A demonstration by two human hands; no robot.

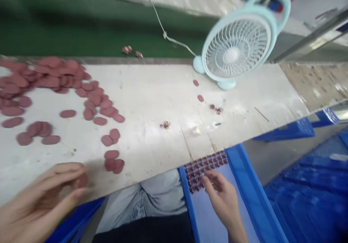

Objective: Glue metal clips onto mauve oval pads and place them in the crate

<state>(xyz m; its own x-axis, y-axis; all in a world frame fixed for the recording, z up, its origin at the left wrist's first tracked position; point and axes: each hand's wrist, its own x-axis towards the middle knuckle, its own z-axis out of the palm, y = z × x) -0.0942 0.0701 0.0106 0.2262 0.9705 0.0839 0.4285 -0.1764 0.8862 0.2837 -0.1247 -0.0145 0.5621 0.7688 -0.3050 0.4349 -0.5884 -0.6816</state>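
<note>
Reddish discs (51,71) lie spread on the bench (146,91), presumably for easy left reach; your left hand (40,197) pinches one, thumb against fingers. Your right hand (223,198) curls over dark pieces (199,168) in the blue tray (248,187), likely kept close; can't tell if it's gripping any.

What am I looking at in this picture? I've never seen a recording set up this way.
There is no machine here: a person works with two bare hands. The single picture comes from a camera worn on their head, looking forward and down. On the pale worktable lie many reddish oval discs, mostly piled at the left, and a light-blue fan stands toward the far edge. The left hand seems to pinch one disc between thumb and fingers. The right hand is over a blue tray, by rows of small dark-red pieces; whether it holds anything is unclear.
</note>
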